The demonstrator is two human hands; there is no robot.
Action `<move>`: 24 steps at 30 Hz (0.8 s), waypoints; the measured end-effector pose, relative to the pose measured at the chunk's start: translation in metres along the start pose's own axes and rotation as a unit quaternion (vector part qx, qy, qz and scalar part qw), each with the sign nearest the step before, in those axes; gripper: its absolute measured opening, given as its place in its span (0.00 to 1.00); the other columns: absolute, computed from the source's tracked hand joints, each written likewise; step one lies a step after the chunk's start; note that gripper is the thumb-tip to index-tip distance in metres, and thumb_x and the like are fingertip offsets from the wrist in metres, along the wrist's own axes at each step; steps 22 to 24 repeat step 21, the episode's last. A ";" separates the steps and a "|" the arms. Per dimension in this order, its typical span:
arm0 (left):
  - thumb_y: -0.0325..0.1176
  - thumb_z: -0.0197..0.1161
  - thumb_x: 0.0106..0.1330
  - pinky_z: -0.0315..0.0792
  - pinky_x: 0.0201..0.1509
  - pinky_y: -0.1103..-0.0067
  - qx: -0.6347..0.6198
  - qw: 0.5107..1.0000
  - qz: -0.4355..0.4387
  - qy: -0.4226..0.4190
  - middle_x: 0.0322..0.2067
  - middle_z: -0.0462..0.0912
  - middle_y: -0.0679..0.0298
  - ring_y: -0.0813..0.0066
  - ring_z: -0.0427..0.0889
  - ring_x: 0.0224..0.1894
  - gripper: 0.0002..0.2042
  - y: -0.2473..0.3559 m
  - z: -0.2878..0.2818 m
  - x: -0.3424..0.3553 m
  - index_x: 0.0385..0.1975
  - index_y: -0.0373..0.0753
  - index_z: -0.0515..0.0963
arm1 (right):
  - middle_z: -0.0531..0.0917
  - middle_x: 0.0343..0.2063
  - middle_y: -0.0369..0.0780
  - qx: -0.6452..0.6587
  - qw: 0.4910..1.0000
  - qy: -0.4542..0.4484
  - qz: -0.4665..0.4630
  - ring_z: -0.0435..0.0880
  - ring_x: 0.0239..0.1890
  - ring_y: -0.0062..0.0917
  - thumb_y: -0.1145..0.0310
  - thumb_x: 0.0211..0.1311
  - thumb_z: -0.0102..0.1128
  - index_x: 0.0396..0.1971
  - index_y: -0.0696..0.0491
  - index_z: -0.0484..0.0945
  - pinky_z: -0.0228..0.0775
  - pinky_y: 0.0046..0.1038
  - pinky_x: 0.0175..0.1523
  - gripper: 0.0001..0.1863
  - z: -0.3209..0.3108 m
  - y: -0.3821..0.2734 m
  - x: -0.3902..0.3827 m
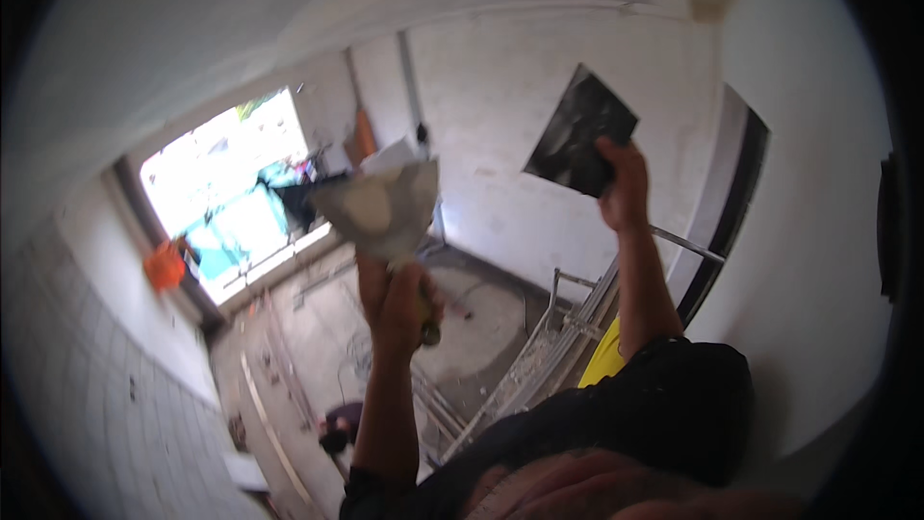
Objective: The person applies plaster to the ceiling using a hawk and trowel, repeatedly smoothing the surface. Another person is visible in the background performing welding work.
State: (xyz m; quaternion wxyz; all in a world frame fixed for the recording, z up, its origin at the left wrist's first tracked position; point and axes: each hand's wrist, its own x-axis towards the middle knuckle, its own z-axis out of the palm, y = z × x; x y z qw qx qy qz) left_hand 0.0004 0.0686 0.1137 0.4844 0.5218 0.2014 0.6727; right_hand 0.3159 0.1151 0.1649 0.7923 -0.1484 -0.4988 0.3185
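My left hand [393,301] is wrapped round the handle of a wide putty knife [416,217], blade upward. A pale patch that looks like filler lies on the blade's face. Up and to the right, my right hand [626,183] grips a dark, flat, four-cornered plate [577,121] by its lower right side, thumb across its face. Whether that plate has a handle behind it is hidden. Both tools are raised in front of me, apart from each other and from the far wall [481,106].
A metal frame like a ladder or scaffold [539,366] stands below right, beside something yellow [603,358]. Long strips [269,419] lie on the floor far below. A bright window opening [226,183] is at left, with an orange thing [166,268] near it. The ceiling [241,20] spans overhead.
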 end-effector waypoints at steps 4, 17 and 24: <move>0.24 0.50 0.71 0.71 0.21 0.83 0.034 0.993 0.115 -0.008 0.26 0.74 0.64 0.82 0.73 0.21 0.19 -0.027 -0.010 0.018 0.61 0.35 0.59 | 0.84 0.40 0.44 -0.037 0.972 -0.119 0.198 0.87 0.37 0.28 0.65 0.65 0.57 0.53 0.61 0.73 0.83 0.28 0.44 0.21 0.046 0.000 -0.044; 0.28 0.65 0.67 0.70 0.64 0.62 0.386 0.865 0.321 -0.017 0.55 0.76 0.45 0.47 0.76 0.59 0.30 -0.095 -0.003 0.082 0.67 0.32 0.60 | 0.84 0.43 0.47 0.160 0.917 -0.151 0.333 0.88 0.40 0.31 0.72 0.65 0.59 0.50 0.64 0.73 0.86 0.29 0.46 0.17 0.079 0.019 -0.017; 0.31 0.71 0.61 0.67 0.69 0.58 0.413 0.827 0.374 -0.076 0.65 0.69 0.45 0.47 0.69 0.67 0.37 -0.093 0.051 0.121 0.69 0.39 0.60 | 0.82 0.48 0.47 0.107 0.951 -0.101 0.272 0.86 0.49 0.33 0.70 0.66 0.60 0.59 0.62 0.70 0.82 0.37 0.53 0.24 0.046 0.008 0.019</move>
